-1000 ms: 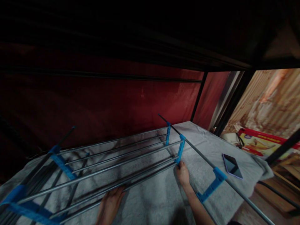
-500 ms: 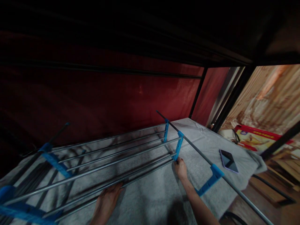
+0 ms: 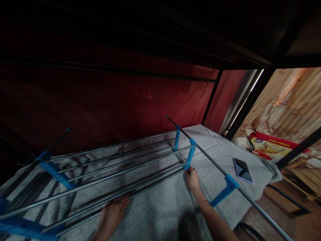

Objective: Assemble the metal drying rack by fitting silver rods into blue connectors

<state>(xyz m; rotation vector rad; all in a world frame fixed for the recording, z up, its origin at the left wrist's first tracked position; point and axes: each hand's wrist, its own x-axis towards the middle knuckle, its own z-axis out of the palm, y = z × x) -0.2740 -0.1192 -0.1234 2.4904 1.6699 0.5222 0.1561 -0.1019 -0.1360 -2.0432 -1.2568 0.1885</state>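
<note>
A rack of grey metal tubes (image 3: 120, 170) joined by blue plastic brackets lies on its side across a grey cloth. My left hand (image 3: 113, 212) is closed around the nearest metal tube (image 3: 152, 183), left of centre. At the lower end of a right-hand blue bracket (image 3: 190, 156), where that tube meets it, my right hand (image 3: 192, 179) is closed with its fingers pressed on the bracket; the fingertips are partly hidden. A long upright tube (image 3: 212, 161) passes through the right-hand brackets, above my right forearm. Another blue bracket (image 3: 227, 190) hangs from its nearer part.
Loose tubes (image 3: 32, 187) lie beneath the rack's left end. A phone (image 3: 242, 170) rests on the cloth (image 3: 213, 140) at right. Black frame posts (image 3: 247, 100) and a red sheet (image 3: 112, 107) enclose the back. Beyond the right edge are a red-and-yellow box (image 3: 271, 147) and wooden boards (image 3: 303, 180).
The view has shifted slightly, and the rack's left end sits a little farther left. Both hands keep their hold, with hardly any movement against the rack.
</note>
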